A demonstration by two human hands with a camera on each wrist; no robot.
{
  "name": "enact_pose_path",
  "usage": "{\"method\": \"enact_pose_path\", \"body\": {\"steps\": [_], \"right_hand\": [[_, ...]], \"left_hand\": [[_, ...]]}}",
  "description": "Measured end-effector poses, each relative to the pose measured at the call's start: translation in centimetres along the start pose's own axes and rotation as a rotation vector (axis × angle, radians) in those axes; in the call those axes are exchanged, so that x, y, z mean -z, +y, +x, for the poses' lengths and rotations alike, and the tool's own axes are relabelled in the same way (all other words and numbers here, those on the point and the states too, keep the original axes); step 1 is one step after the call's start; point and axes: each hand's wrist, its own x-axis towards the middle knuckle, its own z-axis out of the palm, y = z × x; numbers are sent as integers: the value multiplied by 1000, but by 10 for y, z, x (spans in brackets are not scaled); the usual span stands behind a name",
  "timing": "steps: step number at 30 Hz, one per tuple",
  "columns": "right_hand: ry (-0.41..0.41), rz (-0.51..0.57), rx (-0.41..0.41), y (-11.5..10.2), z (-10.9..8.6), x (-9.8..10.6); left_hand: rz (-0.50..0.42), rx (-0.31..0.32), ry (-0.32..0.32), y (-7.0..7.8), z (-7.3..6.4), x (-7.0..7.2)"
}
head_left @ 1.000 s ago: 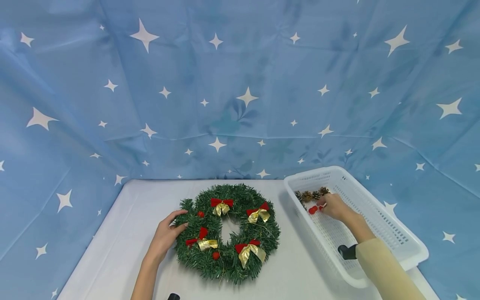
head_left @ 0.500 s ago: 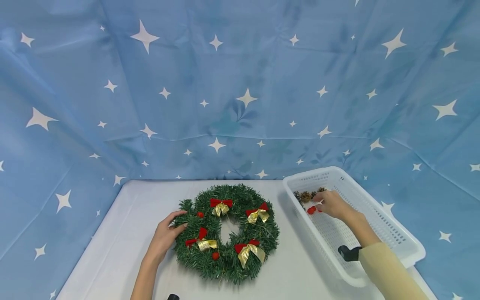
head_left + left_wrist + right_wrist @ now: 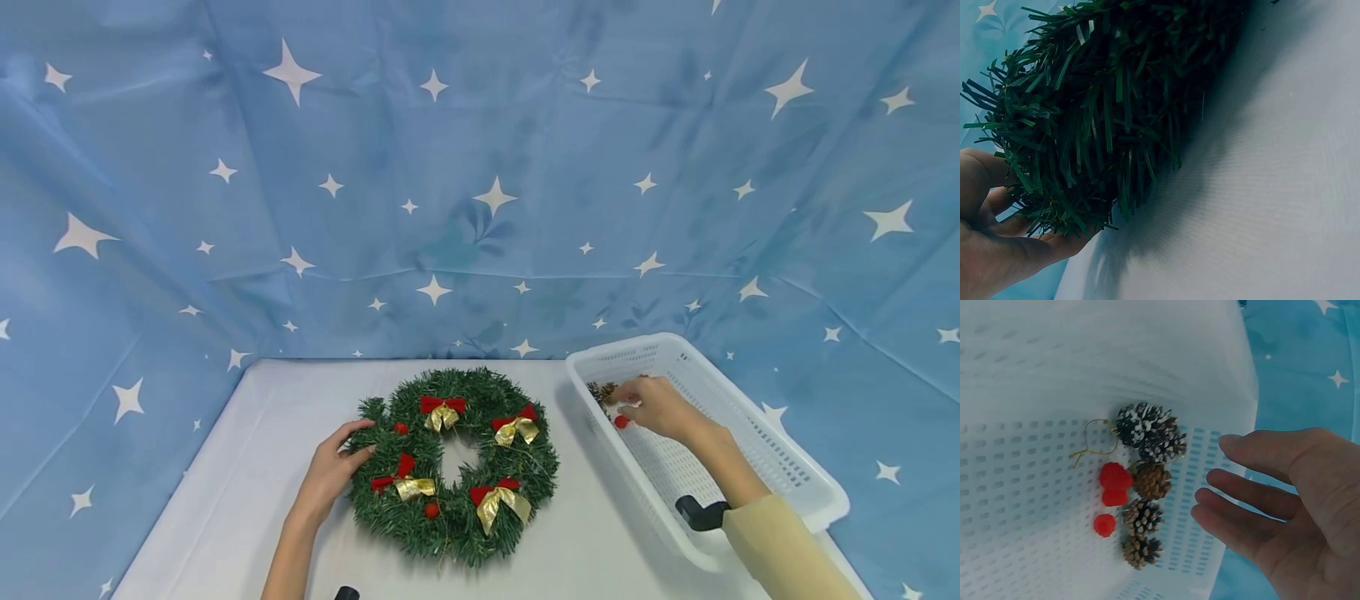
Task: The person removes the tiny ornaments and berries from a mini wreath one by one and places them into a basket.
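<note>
A green wreath (image 3: 517, 483) with red-and-gold bows (image 3: 501, 504) and small red balls (image 3: 432, 510) lies on the white table. At its left side my left hand (image 3: 330, 473) holds the edge, thumb and fingers around the tufts in the left wrist view. My right hand (image 3: 660, 410) reaches into the white basket (image 3: 757, 433). In the right wrist view, that hand's fingers are spread with nothing between them. Near them lie several pine cones (image 3: 1152, 480), some white-tipped, beside red balls (image 3: 1115, 476). One white-tipped cone (image 3: 1138, 425) has a gold string loop.
The basket has tall perforated walls and stands angled at the table's right side. Behind the table hangs a blue starry cloth (image 3: 480, 250). A black device (image 3: 701, 512) sits at the right wrist, by a pale sleeve (image 3: 787, 550).
My right hand has shifted slightly left and away within the basket, over the pine cones, with its fingers spread wider. My left hand stays at the wreath, which has not moved.
</note>
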Motion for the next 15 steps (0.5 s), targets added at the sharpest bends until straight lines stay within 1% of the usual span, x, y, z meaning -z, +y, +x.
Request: {"method": "enact_pose_path", "body": {"steps": [5, 10, 15], "right_hand": [[29, -3, 54, -11, -2, 1], [47, -10, 77, -21, -4, 4], [65, -3, 83, -33, -5, 6]], "left_hand": [[8, -8, -1, 1, -3, 0], [5, -3, 1, 0, -2, 0], [-8, -5, 0, 1, 0, 0]]}}
